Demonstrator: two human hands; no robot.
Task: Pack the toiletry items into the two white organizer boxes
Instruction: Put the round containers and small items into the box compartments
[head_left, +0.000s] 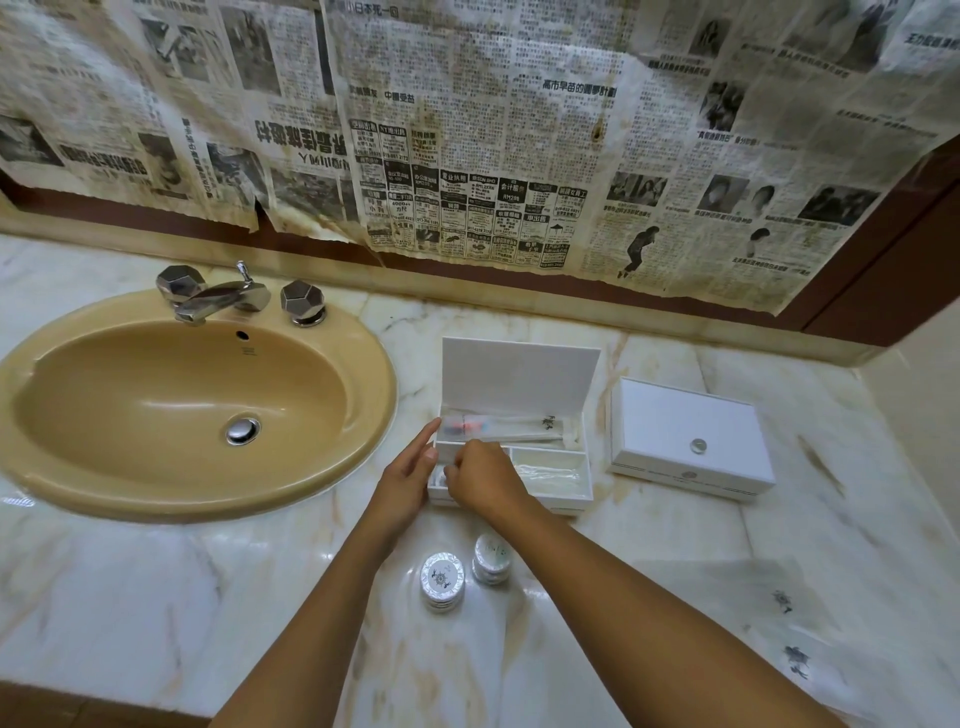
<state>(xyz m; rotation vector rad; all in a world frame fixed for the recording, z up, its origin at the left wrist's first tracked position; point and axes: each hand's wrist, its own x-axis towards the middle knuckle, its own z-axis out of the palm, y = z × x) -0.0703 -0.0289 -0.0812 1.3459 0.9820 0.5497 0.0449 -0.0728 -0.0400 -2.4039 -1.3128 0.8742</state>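
Steadying the open white hinged organizer box (550, 493) at its left wall, my left hand (410, 480) lies with fingers straight. My right hand (480, 475) hovers over the front-left compartment, fingers curled; contents cannot be told. Step: loading this box. Two round foil-wrapped toiletry stacks (442, 581) wait on the marble desk (675, 571); next fetch these. The closed white box (688, 439) stands rightmost.

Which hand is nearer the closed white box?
Right. The right hand sits over the open box's front-left compartment; the left hand is at that box's left edge, farther from the closed box.
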